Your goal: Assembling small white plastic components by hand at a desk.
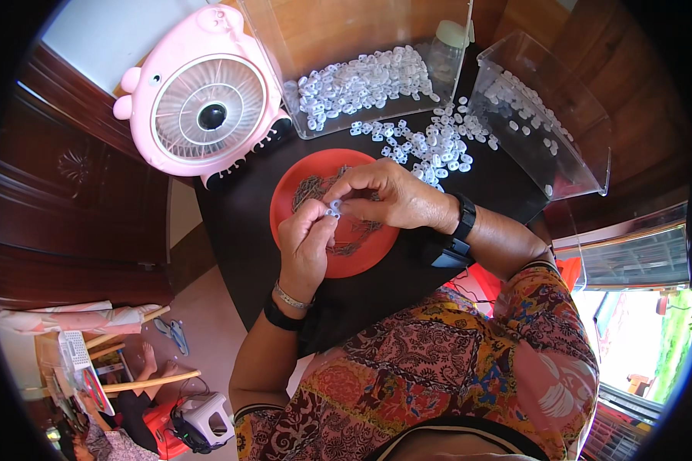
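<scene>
Over a round red plate (284, 201), my two hands meet at a small whitish plastic piece with holes (333, 210). My left hand (304, 240) pinches it between thumb and forefinger. From the other side, the thumb and forefinger of my right hand (392, 196) close on the same spot; whether they also hold a thin metal part is too small to tell. Thin grey metal pieces (309, 188) lie in a ring on the plate, partly hidden beneath my hands.
Loose whitish pieces (438, 146) lie on the dark table (238, 238) beyond my right hand. A clear bin (315, 132) heaped with them stands behind, with a lidded jar (446, 54). Another clear bin (584, 173) tilts at right. A pink fan (211, 115) is at left.
</scene>
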A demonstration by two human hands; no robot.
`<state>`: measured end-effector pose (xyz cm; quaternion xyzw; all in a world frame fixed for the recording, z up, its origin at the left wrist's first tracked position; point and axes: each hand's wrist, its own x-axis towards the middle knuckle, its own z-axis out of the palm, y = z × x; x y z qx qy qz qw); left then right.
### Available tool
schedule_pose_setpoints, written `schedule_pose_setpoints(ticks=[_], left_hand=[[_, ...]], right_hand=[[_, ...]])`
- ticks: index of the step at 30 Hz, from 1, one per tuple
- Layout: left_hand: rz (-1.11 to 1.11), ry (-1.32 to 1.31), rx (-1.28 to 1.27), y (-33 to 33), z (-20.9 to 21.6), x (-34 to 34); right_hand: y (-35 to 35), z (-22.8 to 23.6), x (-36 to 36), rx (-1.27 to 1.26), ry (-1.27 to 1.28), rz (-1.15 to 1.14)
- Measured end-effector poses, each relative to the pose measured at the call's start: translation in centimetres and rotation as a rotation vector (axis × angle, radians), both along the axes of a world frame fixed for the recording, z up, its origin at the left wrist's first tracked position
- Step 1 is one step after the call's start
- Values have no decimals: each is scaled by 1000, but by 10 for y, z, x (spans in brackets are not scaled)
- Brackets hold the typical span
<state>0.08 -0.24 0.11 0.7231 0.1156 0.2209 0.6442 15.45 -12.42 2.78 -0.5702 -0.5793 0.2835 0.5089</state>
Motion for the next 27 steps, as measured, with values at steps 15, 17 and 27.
schedule_pose_setpoints(ticks=[15,17,27], left_hand=[[28,-15,8,-1,5,-1],[22,-18,10,0,6,-1],[28,-9,7,0,7,-2]], right_hand=[[0,-1,0,31,25,-82],[0,0,0,28,22,-88],[0,-3,3,20,2,-122]])
